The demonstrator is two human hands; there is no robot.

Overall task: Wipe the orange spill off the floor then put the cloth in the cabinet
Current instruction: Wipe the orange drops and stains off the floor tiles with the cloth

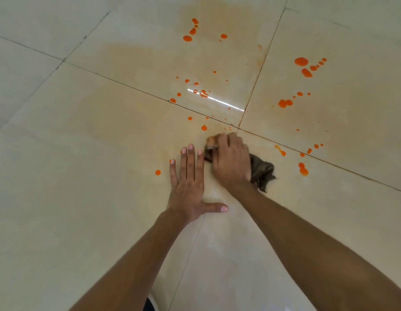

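Near the middle of the frame the right hand (230,160) presses down on a dark, crumpled cloth (262,173), fingers curled over it and gripping it against the floor (83,153). The cloth's frayed end sticks out to the right of the wrist, and a small orange-stained bit of it shows at the fingertips. Just to the left, the left hand (190,185) lies flat on the tile, palm down, fingers spread straight toward the top of the frame and the thumb pointing right. It holds nothing and sits just beside the cloth; whether they touch is unclear. Both bare forearms come in from the bottom edge.

The orange spill (204,93) is scattered as drops and blobs across the pale glossy tiles: a cluster above the hands around a bright light reflection, more near the top centre, larger blobs at upper right, and several to the right of the cloth. One drop lies left of the left hand. A faint orange smear tints the tiles around the drops. Dark grout lines cross just above the right hand.
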